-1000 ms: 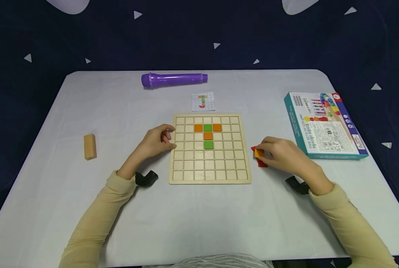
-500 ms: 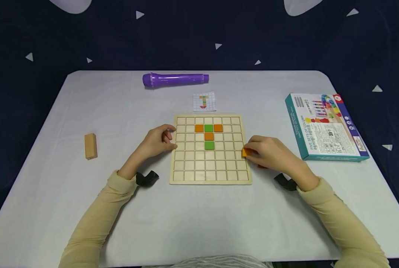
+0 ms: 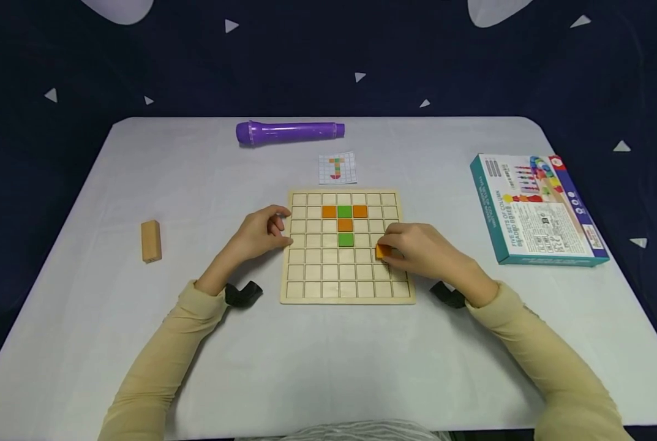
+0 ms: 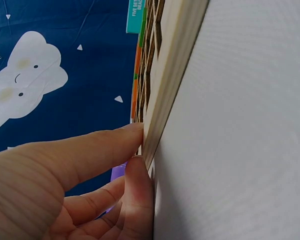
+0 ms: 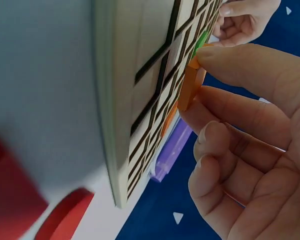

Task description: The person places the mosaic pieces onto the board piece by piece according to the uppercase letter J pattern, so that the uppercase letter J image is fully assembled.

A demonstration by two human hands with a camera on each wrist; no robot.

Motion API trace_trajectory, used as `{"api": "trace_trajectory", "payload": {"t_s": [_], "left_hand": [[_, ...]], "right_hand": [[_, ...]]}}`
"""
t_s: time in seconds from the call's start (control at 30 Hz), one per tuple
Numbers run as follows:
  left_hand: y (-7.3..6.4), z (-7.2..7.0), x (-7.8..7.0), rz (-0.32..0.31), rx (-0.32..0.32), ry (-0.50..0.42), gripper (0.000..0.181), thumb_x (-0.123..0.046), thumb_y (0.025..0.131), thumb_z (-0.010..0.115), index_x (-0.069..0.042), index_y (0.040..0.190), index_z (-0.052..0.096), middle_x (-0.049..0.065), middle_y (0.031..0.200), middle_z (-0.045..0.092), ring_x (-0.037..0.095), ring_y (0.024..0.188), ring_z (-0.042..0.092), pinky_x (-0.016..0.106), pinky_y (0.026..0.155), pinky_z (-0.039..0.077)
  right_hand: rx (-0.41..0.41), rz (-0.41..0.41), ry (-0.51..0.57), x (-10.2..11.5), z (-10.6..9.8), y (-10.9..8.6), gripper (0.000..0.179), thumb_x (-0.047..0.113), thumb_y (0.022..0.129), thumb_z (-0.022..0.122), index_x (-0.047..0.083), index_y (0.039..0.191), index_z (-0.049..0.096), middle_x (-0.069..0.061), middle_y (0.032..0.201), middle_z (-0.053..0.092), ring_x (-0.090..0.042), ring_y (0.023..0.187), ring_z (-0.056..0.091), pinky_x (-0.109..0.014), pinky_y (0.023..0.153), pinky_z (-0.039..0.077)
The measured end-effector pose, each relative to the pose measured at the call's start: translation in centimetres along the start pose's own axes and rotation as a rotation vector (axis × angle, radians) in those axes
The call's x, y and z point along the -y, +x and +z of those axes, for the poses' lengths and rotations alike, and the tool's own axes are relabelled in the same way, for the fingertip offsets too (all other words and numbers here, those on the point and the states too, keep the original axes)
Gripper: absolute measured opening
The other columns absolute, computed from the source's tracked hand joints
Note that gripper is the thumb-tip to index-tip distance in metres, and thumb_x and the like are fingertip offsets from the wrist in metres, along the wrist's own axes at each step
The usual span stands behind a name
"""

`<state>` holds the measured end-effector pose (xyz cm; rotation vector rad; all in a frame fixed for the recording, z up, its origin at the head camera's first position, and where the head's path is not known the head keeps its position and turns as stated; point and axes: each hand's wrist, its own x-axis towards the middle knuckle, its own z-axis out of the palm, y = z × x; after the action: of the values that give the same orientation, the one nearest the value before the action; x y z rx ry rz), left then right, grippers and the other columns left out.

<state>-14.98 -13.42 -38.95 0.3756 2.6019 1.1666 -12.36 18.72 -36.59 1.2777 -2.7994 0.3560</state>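
Note:
A wooden grid board lies mid-table, with orange and green square tiles set in its upper middle cells. My left hand touches the board's left edge with thumb and index finger spread apart; its other fingers curl in. Over the right part of the board, my right hand pinches an orange tile between thumb and fingers. The tile is tilted in the right wrist view, above the cells. Red pieces lie on the table by the board's right side; the right hand hides them in the head view.
Behind the board lies a small card printed with a coloured J pattern. Farther back is a purple microphone-shaped object. A teal-edged box sits at the right, a wooden block at the left. Black bands hang at both wrists.
My right hand has carried the orange tile leftward from beside the red pieces to above the board's right part. The left hand has stayed at the board's left edge.

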Motion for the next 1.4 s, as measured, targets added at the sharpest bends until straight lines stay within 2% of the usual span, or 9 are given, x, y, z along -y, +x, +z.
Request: {"api": "trace_trajectory", "payload": {"t_s": [0.43, 0.8, 1.0, 1.17, 1.4], "left_hand": [[0.1, 0.0, 0.1, 0.002, 0.0, 0.007, 0.054, -0.007, 0.077, 0.073, 0.001, 0.126, 0.05, 0.011, 0.092, 0.055, 0.018, 0.076, 0.055, 0.027, 0.067, 0.042], [0.1, 0.0, 0.3, -0.002, -0.005, 0.008, 0.053, -0.007, 0.077, 0.073, 0.001, 0.125, 0.051, 0.011, 0.092, 0.056, 0.017, 0.075, 0.055, 0.025, 0.066, 0.042], [0.0, -0.1, 0.5, 0.026, -0.016, -0.008, 0.052, -0.006, 0.076, 0.072, 0.002, 0.123, 0.052, 0.011, 0.09, 0.056, 0.016, 0.073, 0.055, 0.023, 0.065, 0.042], [-0.3, 0.0, 0.2, 0.065, -0.029, -0.027, 0.049, -0.007, 0.076, 0.073, 0.003, 0.12, 0.053, 0.008, 0.086, 0.055, 0.013, 0.07, 0.055, 0.023, 0.063, 0.042], [0.1, 0.0, 0.3, 0.005, -0.005, 0.004, 0.053, -0.006, 0.077, 0.072, 0.002, 0.124, 0.051, 0.012, 0.091, 0.056, 0.018, 0.076, 0.056, 0.024, 0.066, 0.043]], "right_hand": [[0.061, -0.032, -0.016, 1.6, 0.3, 2.5, 0.011, 0.013, 0.079, 0.072, 0.007, 0.088, 0.072, -0.002, 0.081, 0.065, -0.011, 0.069, 0.059, -0.028, 0.064, 0.05], [0.079, -0.058, -0.027, 2.7, 0.9, 4.1, 0.004, 0.012, 0.078, 0.072, 0.01, 0.077, 0.069, 0.001, 0.074, 0.061, -0.008, 0.06, 0.05, -0.022, 0.055, 0.042], [0.106, -0.057, -0.058, 3.2, 1.0, 4.6, 0.008, 0.017, 0.078, 0.074, 0.011, 0.081, 0.071, 0.001, 0.074, 0.06, -0.009, 0.059, 0.049, -0.025, 0.054, 0.043], [0.123, -0.05, -0.054, 3.4, 1.0, 4.7, 0.01, 0.018, 0.078, 0.074, 0.01, 0.084, 0.072, -0.001, 0.079, 0.064, -0.011, 0.065, 0.056, -0.026, 0.059, 0.048], [0.11, -0.056, -0.036, 3.3, 1.2, 4.7, 0.01, 0.017, 0.078, 0.075, 0.009, 0.083, 0.071, -0.001, 0.077, 0.061, -0.011, 0.065, 0.055, -0.026, 0.059, 0.048]]}}
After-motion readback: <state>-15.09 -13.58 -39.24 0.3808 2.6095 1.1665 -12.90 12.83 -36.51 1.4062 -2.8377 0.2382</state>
